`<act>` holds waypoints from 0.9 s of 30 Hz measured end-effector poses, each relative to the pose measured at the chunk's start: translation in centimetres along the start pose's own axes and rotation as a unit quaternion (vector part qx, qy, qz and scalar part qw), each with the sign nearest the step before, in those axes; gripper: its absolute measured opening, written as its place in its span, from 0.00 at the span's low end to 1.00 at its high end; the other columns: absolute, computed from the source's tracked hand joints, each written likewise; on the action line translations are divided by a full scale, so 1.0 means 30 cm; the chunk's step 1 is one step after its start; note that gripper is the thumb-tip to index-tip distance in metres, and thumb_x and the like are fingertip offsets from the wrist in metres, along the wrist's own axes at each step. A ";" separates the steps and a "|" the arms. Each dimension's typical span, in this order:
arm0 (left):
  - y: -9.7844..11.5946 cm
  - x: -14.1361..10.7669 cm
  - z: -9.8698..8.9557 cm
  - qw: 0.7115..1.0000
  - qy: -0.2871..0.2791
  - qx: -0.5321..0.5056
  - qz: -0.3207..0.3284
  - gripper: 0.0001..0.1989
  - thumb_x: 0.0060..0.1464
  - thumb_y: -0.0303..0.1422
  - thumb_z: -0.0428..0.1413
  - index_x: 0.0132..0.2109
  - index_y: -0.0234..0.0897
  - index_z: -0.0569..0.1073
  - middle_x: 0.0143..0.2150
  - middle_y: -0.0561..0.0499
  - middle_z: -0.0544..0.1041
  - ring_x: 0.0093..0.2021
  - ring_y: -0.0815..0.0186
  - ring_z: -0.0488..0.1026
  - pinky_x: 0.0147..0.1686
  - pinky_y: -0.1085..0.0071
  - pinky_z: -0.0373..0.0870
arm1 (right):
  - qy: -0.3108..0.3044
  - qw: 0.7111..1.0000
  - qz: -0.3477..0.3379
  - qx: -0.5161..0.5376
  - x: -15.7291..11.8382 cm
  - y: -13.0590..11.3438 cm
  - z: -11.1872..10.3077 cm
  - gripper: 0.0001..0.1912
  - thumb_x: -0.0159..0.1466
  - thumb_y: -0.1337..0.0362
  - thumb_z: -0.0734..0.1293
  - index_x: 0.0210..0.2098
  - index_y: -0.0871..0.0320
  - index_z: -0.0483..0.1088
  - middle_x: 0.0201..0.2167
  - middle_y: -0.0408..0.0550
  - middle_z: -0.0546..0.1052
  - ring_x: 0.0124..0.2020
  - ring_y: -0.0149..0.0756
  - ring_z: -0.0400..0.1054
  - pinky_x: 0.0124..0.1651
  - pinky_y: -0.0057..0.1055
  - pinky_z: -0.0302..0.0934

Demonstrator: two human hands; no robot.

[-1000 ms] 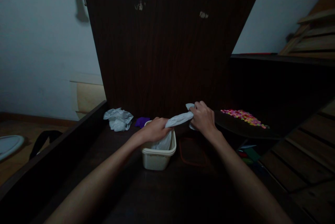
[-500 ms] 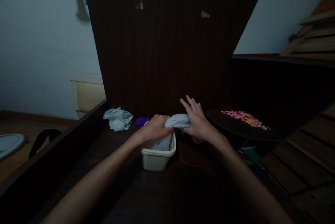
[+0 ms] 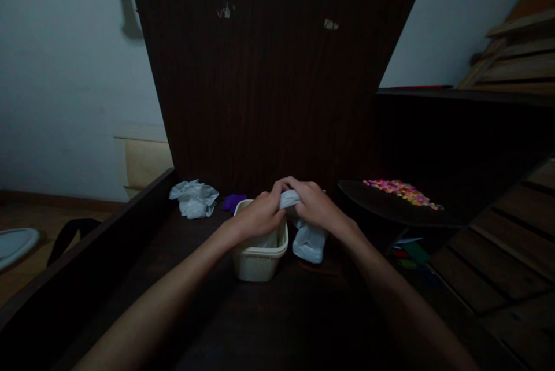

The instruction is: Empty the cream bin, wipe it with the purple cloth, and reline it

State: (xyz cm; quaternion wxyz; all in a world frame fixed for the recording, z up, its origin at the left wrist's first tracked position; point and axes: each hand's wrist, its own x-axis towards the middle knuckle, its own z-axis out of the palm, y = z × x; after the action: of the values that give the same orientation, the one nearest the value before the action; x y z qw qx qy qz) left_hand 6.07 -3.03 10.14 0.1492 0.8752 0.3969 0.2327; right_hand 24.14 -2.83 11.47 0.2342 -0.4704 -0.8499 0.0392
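Observation:
Both my hands hold a thin whitish plastic bag (image 3: pixel 289 199), bunched between them above a cream plastic basket (image 3: pixel 256 266). My left hand (image 3: pixel 263 214) is closed around the bag over the basket's rim. My right hand (image 3: pixel 313 202) grips it from the other side, the fingers of both hands meeting at the top. One part of the bag hangs below my right hand, just right of the basket. More whitish plastic shows inside the basket, partly hidden by my left hand.
A crumpled plastic bag (image 3: pixel 194 199) and a purple item (image 3: pixel 234 202) lie left of the basket. Right, a curved dark shelf (image 3: pixel 359 200) carries a pile of colourful small pieces (image 3: pixel 401 193). A raised edge (image 3: pixel 91 232) bounds the dark surface at left; a tall wooden panel (image 3: pixel 269 88) stands behind.
My right hand has closed from spread fingers onto the bag and come nearer my left hand. Part of the bag now hangs down right of the basket. The view has shifted slightly.

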 end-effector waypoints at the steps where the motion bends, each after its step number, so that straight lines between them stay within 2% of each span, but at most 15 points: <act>1: 0.002 0.002 -0.002 1.000 -0.010 0.019 -0.004 0.18 0.61 0.23 0.51 0.58 0.32 0.65 0.48 0.38 0.81 0.46 0.53 0.81 0.46 0.64 0.74 | -0.020 0.999 0.014 -0.046 -0.002 -0.002 -0.012 0.29 0.54 0.79 0.59 0.53 0.57 0.72 0.46 0.53 0.82 0.47 0.43 0.76 0.46 0.32 0.63; 4: 0.001 0.012 -0.006 0.997 -0.044 0.058 -0.005 0.11 0.63 0.23 0.49 0.48 0.33 0.73 0.45 0.40 0.82 0.46 0.54 0.81 0.47 0.65 0.74 | -0.066 0.982 0.050 -0.172 -0.010 -0.002 -0.038 0.20 0.59 0.75 0.60 0.46 0.55 0.75 0.40 0.51 0.83 0.41 0.44 0.77 0.39 0.31 0.57; 6: -0.003 0.017 -0.007 0.996 -0.056 0.065 -0.005 0.10 0.63 0.23 0.49 0.44 0.33 0.75 0.44 0.40 0.83 0.45 0.55 0.82 0.47 0.66 0.74 | -0.080 0.975 0.052 -0.203 -0.017 0.009 -0.045 0.17 0.61 0.73 0.60 0.43 0.55 0.76 0.37 0.50 0.83 0.38 0.43 0.77 0.36 0.31 0.54; 9: -0.012 0.017 -0.009 0.995 -0.068 0.071 -0.007 0.11 0.63 0.23 0.49 0.43 0.33 0.77 0.42 0.41 0.83 0.44 0.55 0.82 0.45 0.67 0.74 | -0.090 0.972 0.043 -0.214 -0.032 0.049 -0.047 0.16 0.61 0.74 0.61 0.42 0.55 0.77 0.36 0.51 0.83 0.36 0.42 0.76 0.36 0.32 0.54; 14: -0.020 0.013 -0.009 0.992 -0.089 0.085 -0.011 0.12 0.63 0.24 0.49 0.46 0.33 0.77 0.43 0.41 0.84 0.43 0.55 0.82 0.43 0.67 0.74 | -0.077 0.968 0.041 -0.234 -0.060 0.155 -0.047 0.17 0.60 0.77 0.61 0.41 0.57 0.77 0.40 0.53 0.82 0.41 0.43 0.75 0.42 0.33 0.57; 18: -0.016 0.014 -0.009 0.990 -0.100 0.096 -0.016 0.11 0.63 0.25 0.50 0.46 0.34 0.77 0.43 0.40 0.84 0.45 0.54 0.82 0.43 0.67 0.74 | -0.045 0.968 0.057 -0.239 -0.081 0.250 -0.036 0.20 0.58 0.80 0.60 0.45 0.61 0.76 0.47 0.60 0.80 0.51 0.50 0.71 0.52 0.40 0.58; 21: -0.020 0.012 -0.007 0.989 -0.102 0.101 -0.023 0.11 0.63 0.25 0.50 0.45 0.34 0.77 0.43 0.40 0.84 0.45 0.54 0.82 0.43 0.67 0.74 | -0.023 0.970 0.078 -0.230 -0.100 0.300 -0.026 0.23 0.57 0.79 0.62 0.51 0.65 0.74 0.52 0.66 0.77 0.56 0.58 0.66 0.55 0.48 0.59; 23: -0.026 0.011 -0.004 0.989 -0.100 0.103 -0.028 0.10 0.63 0.26 0.50 0.46 0.34 0.76 0.43 0.41 0.83 0.44 0.55 0.82 0.42 0.67 0.74 | -0.020 0.974 0.075 -0.212 -0.108 0.303 -0.026 0.27 0.58 0.75 0.65 0.58 0.63 0.71 0.57 0.64 0.75 0.58 0.57 0.65 0.57 0.50 0.60; 25: -0.029 0.013 -0.002 0.989 -0.097 0.104 -0.035 0.09 0.63 0.26 0.51 0.47 0.34 0.75 0.42 0.41 0.83 0.43 0.55 0.82 0.41 0.67 0.73 | -0.025 0.989 0.029 -0.141 -0.107 0.273 -0.031 0.31 0.59 0.70 0.70 0.62 0.58 0.67 0.61 0.58 0.72 0.60 0.52 0.64 0.60 0.47 0.60; 27: -0.026 0.015 -0.001 0.989 -0.095 0.106 -0.040 0.09 0.63 0.26 0.51 0.48 0.34 0.73 0.42 0.40 0.83 0.43 0.54 0.82 0.40 0.67 0.73 | -0.021 0.998 -0.050 -0.023 -0.095 0.216 -0.038 0.30 0.61 0.64 0.73 0.62 0.55 0.67 0.62 0.54 0.71 0.61 0.46 0.65 0.63 0.44 0.59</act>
State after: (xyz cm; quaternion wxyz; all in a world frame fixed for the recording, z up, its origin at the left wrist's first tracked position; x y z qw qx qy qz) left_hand 5.83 -2.19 9.94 0.1016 0.8877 0.4379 0.0993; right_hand 30.98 -1.75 9.58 0.2067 -0.4321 -0.8777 0.0179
